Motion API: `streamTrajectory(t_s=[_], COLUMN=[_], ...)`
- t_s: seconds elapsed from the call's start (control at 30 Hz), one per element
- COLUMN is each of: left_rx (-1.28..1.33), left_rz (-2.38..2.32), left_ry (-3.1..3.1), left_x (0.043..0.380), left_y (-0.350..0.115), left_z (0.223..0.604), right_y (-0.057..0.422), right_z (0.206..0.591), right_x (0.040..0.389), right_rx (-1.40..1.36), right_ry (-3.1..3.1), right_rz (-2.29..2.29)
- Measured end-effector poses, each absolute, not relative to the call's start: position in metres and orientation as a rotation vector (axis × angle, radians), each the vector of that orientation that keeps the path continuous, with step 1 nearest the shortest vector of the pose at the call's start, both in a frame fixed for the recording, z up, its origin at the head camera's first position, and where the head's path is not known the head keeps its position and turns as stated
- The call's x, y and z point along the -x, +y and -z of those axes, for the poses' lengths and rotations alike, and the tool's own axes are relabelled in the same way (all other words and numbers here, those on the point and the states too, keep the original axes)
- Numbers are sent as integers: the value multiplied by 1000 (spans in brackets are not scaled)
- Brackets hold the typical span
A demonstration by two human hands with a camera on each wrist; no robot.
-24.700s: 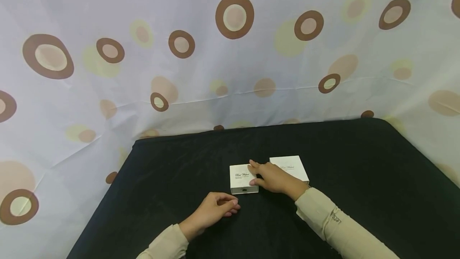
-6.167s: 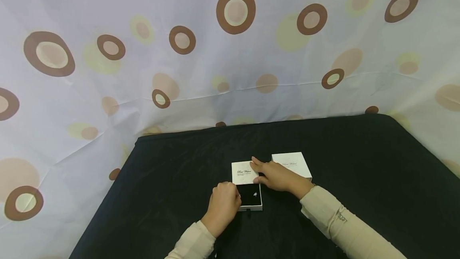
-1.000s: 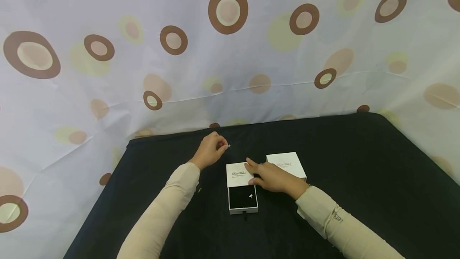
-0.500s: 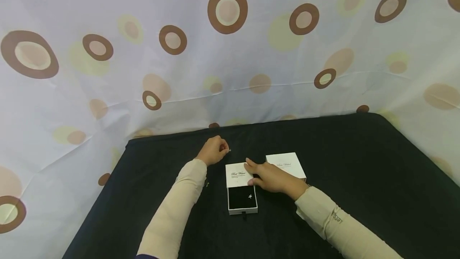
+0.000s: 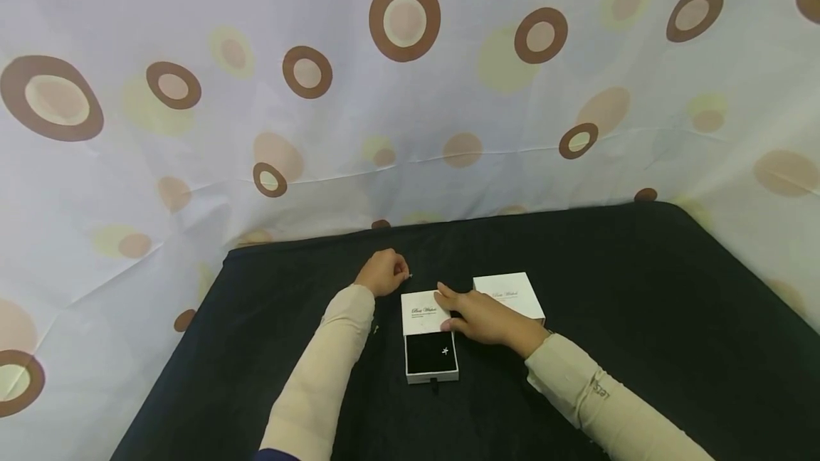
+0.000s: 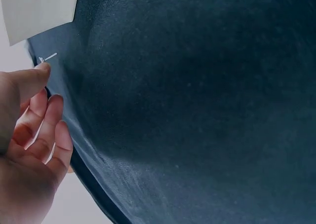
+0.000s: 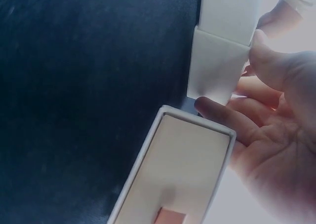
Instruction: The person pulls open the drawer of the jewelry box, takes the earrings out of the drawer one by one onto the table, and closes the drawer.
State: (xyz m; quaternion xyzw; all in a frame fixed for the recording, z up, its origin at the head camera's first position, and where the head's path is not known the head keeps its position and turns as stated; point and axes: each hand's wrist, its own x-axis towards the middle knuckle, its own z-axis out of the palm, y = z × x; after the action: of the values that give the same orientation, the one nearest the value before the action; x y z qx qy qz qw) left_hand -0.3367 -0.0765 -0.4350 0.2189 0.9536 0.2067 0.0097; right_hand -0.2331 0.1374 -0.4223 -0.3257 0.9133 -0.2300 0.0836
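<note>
My left hand (image 5: pixel 384 272) pinches a small silvery earring (image 6: pixel 49 57) between thumb and forefinger, low over the black cloth, left of and beyond the jewelry box. The earring's thin post sticks out past the thumb tip. My right hand (image 5: pixel 483 315) holds the white sleeve (image 5: pixel 423 311) of that box at its right side, thumb near the front and fingers toward the far end. The box's drawer (image 5: pixel 433 378) is pulled out toward me, showing a black lining. On the lining's right side sits a star-shaped earring (image 5: pixel 445 351).
A second white box (image 5: pixel 512 294) with similar lettering stands just right of the first, partly behind my right hand. Black cloth (image 5: pixel 608 290) covers the table. A patterned curtain (image 5: pixel 359 134) hangs behind its far edge.
The drawer has been pulled out and one earring taken from it. During the last second my left hand lowers with the earring and comes slightly nearer. My right hand stays on the box.
</note>
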Motion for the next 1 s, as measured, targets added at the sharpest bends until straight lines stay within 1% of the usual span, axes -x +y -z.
streamTrajectory(t_s=[0.4,1.0], left_rx=[-550,-538], left_rz=[-549,-568], left_ry=[2980,2978], left_x=[337,332], left_y=[-71,-64], left_z=[432,430], right_y=[139,137], right_z=[422,421], right_x=[233,231], right_rx=[956,953], right_ry=[2728,2724], right_rz=[688,699])
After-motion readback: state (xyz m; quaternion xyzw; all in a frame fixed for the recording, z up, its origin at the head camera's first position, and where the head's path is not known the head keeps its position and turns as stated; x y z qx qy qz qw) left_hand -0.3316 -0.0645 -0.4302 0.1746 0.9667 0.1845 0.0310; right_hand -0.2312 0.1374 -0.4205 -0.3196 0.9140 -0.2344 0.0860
